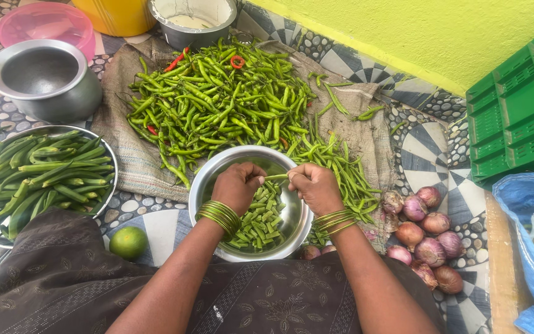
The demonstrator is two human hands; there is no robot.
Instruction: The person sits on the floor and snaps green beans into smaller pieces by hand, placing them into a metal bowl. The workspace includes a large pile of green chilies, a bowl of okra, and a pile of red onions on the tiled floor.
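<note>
Hands at work over a steel bowl [293, 218] at centre frame. Left hand [237, 185] and right hand [313, 185] meeting above the rim at 12 o'clock, fingers narrow, thumb and forefinger of each pinched on the ends of one slim green pod [276, 177] stretched level between them. Short cut pod pieces [261, 219] heaped in the bowl below. Judged from that: breaking pods into bits, one pod mid-snap. Calls for a close grip either side of the break point, kept over the bowl.

Heap of green chillies [224, 102] on sackcloth [131, 154] at 12 o'clock. Loose slim pods [335, 167] just beside the bowl at 2 o'clock. Plate of okra [44, 173] at 9 o'clock, lime [128, 242] at 8. Red onions [415, 235] at 3 o'clock. Green crate [520, 111] well apart at 2.
</note>
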